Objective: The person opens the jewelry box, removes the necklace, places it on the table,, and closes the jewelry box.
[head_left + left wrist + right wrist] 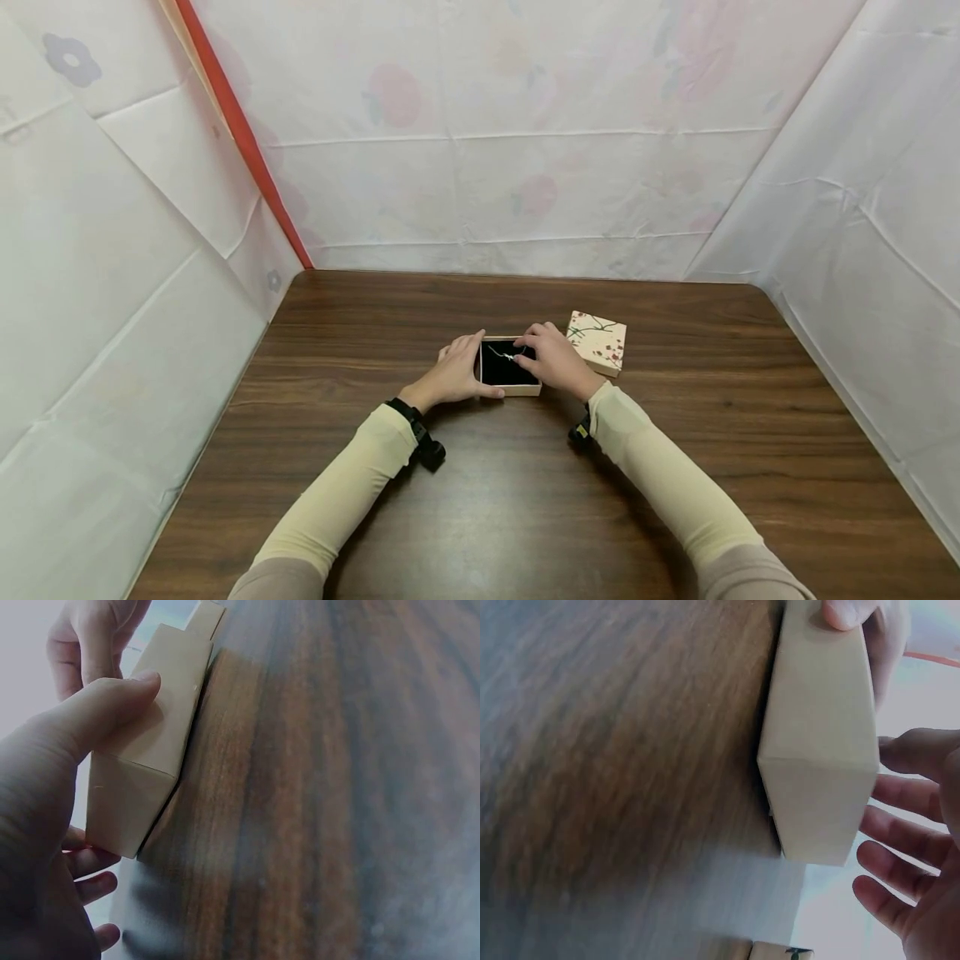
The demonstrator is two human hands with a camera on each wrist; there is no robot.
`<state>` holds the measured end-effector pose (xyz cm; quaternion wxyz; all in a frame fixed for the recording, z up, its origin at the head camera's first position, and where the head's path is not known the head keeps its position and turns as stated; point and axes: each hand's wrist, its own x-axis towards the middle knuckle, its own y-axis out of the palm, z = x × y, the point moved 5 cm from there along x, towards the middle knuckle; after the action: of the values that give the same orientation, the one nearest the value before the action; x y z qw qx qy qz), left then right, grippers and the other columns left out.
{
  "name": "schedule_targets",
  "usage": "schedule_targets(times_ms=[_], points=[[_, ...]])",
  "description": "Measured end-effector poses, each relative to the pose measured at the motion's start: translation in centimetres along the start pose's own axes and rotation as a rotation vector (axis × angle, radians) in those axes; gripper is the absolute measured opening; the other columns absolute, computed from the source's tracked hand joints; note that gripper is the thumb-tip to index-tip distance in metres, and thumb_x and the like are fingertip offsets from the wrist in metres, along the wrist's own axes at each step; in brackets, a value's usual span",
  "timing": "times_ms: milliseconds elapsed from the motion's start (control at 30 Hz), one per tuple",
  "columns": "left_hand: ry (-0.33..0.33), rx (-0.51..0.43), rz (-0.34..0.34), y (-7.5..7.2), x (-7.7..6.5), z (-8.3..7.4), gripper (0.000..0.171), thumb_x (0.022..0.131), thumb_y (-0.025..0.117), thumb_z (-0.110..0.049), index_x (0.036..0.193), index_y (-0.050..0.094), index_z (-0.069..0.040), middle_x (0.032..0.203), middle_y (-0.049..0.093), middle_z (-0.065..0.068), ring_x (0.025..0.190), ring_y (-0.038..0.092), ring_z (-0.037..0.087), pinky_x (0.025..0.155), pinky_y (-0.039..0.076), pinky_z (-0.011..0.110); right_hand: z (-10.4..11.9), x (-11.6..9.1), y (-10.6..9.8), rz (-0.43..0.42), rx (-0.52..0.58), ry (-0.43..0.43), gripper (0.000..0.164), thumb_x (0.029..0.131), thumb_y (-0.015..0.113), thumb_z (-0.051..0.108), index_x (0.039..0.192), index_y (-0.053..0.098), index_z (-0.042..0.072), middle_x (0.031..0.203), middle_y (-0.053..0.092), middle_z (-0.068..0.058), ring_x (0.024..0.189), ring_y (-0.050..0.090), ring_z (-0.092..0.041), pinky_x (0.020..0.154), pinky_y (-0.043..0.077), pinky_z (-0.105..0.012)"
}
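Note:
A small cream cardboard box (pixel 517 390) with a black lining sits on the table, its top uncovered. My left hand (pixel 453 371) grips it at the left end: the thumb lies on the front wall and the fingers reach round the far side. A thin silver necklace (pixel 507 357) lies on the black lining. Over the box's right part is my right hand (pixel 558 360), thumb and forefinger apart and their tips at the necklace. In the right wrist view its other fingers (pixel 900 832) are loosely bent beside the box's end; the box hides the thumb tip's contact.
Behind the right hand lies the box's lid (pixel 597 342), cream with a printed branch and red blossoms. The brown wooden table (pixel 712 433) extends to both sides. White patterned sheets (pixel 487 150) hang at the back and sides, with a red strip (pixel 243 133) at the left corner.

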<state>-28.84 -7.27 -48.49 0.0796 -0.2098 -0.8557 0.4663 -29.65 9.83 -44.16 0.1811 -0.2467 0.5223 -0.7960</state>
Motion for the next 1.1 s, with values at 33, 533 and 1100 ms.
schedule_targets(times_ms=[33,533,1100], points=[[-0.002,0.001,0.001,0.0,0.0,0.0,0.118,0.073,0.075,-0.062,0.157,0.013,-0.006,0.159,0.026,0.017,0.147,0.022,0.035,0.115,0.018,0.061,0.1,0.1,0.1,0.004,-0.008,-0.006,0.026,0.092,0.067,0.025,0.111,0.073,0.008,0.107,0.064,-0.008,0.097,0.053,-0.024,0.084,0.046,-0.040],[-0.007,-0.004,0.005,-0.1,0.0,0.0,0.118,0.074,0.075,-0.061,0.157,0.012,-0.006,0.160,0.023,0.016,0.148,0.021,0.035,0.116,0.017,0.060,0.3,0.8,1.7,0.027,-0.095,-0.038,0.023,0.090,0.070,0.025,0.105,0.075,0.008,0.101,0.064,-0.007,0.090,0.054,-0.024,0.077,0.045,-0.040],[-0.006,0.001,-0.002,-0.1,0.0,-0.2,0.117,0.073,0.077,-0.060,0.156,0.015,-0.005,0.158,0.027,0.018,0.147,0.023,0.035,0.114,0.019,0.061,1.0,1.4,1.7,-0.007,-0.150,-0.082,0.007,0.086,0.073,0.017,0.088,0.078,0.013,0.089,0.067,-0.003,0.082,0.051,-0.020,0.076,0.044,-0.041]])
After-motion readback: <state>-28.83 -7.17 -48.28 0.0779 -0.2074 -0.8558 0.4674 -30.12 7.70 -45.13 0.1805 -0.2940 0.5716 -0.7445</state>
